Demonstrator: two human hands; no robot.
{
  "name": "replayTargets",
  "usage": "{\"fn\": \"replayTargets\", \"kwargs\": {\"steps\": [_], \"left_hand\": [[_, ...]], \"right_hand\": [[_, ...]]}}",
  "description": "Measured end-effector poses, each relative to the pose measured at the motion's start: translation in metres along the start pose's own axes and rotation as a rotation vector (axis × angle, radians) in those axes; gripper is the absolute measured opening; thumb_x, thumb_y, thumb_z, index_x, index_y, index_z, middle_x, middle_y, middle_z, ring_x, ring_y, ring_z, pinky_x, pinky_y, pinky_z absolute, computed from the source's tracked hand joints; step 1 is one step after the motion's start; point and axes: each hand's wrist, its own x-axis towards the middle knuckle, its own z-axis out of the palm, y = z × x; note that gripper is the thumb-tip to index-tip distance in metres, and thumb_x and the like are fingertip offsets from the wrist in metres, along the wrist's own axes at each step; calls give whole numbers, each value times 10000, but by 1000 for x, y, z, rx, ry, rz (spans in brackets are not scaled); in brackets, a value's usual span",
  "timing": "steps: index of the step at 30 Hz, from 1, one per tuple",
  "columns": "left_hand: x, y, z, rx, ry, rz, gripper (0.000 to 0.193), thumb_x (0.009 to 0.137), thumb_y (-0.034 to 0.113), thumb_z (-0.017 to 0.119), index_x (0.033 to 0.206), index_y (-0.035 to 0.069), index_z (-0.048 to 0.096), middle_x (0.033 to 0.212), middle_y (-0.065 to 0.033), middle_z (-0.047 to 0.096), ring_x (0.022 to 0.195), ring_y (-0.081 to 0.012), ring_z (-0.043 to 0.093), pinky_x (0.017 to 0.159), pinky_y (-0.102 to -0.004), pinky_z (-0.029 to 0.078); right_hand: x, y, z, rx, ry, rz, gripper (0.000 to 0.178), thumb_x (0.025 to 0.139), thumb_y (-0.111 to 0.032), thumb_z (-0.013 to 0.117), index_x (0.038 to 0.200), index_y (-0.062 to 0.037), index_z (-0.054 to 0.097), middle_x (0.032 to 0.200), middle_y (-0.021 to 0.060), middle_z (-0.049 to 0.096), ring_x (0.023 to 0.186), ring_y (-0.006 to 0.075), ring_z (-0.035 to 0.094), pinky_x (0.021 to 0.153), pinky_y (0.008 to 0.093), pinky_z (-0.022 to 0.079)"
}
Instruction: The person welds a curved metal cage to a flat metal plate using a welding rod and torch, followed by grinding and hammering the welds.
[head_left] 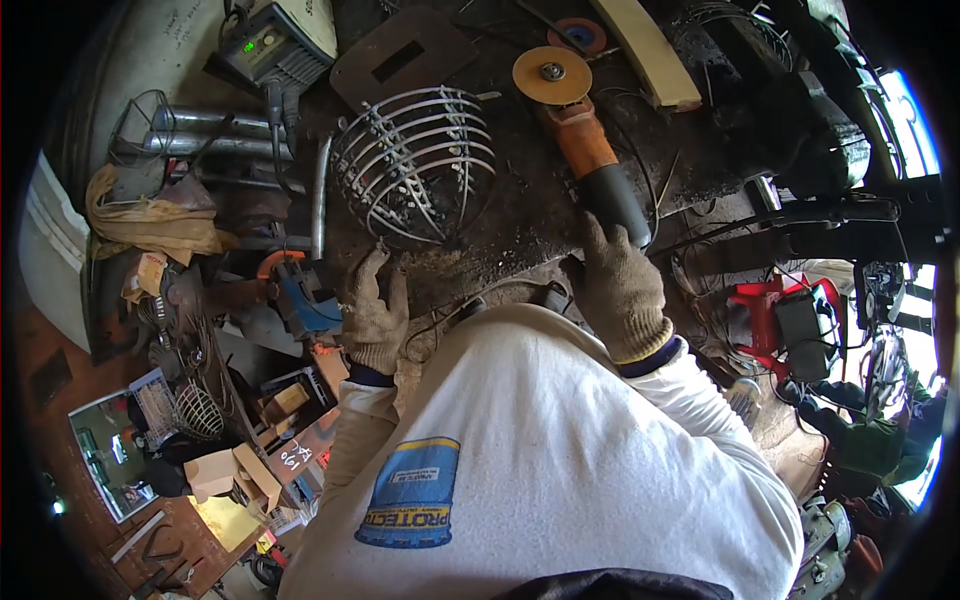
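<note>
A brown knit work glove covers my left hand [376,312]. Its fingers are apart and hold nothing, just below a round wire cage [415,165] of curved metal rods. My right hand [622,292], in a matching glove, lies at the table's near edge with fingers stretched forward. Those fingers reach the rear end of an orange and black angle grinder [588,150], but are not wrapped round it; whether they touch it I cannot tell. The grinder lies on the dark worktable [530,215], its tan disc [553,75] facing up at the far end.
A welding machine [275,45] with a lit display stands at the far left. Metal pipes [215,145] and a tan cloth [150,225] lie left. A yellowish bar [650,55] and another disc [577,37] are at the back. At right stands a red plastic stool [760,320].
</note>
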Motion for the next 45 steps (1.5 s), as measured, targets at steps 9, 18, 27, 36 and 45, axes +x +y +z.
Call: {"fn": "replayTargets", "kwargs": {"steps": [9,18,27,36,45], "left_hand": [[0,-3,5,-45,-54,-16,330,898,91,688,1217,29,634,1183,-203,664,1112,-379,632,979,-450,505],[2,-5,5,35,-154,16,324,915,136,675,1214,19,629,1222,-220,633,1124,-407,612,967,-486,494],[-6,-19,10,66,-149,4,354,916,183,667,1244,54,634,1246,-228,622,1110,-429,609,972,-496,490],[-4,-17,11,-13,-209,-77,325,902,110,655,1209,10,620,1205,-231,623,1169,-428,559,1010,-499,442],[-2,-8,11,34,-172,-94,294,909,103,641,1194,34,632,1199,-210,628,1109,-400,606,957,-468,486]], "right_hand": [[-6,-2,7,-207,-274,30,439,945,-196,586,1372,-135,506,1086,151,655,863,350,725,669,482,591],[15,-6,7,-50,-208,-52,433,938,-117,538,1371,-95,529,992,157,672,856,326,722,709,438,591],[27,-11,16,79,-6,-162,459,895,-246,668,1321,-105,573,1066,175,679,915,345,713,778,443,589],[89,19,-7,-51,361,-32,682,837,-437,736,1350,-48,511,1103,227,676,993,416,680,842,499,560],[121,27,0,111,-26,128,870,765,-458,811,1433,-55,426,1243,248,652,1142,419,639,947,485,524]]}}
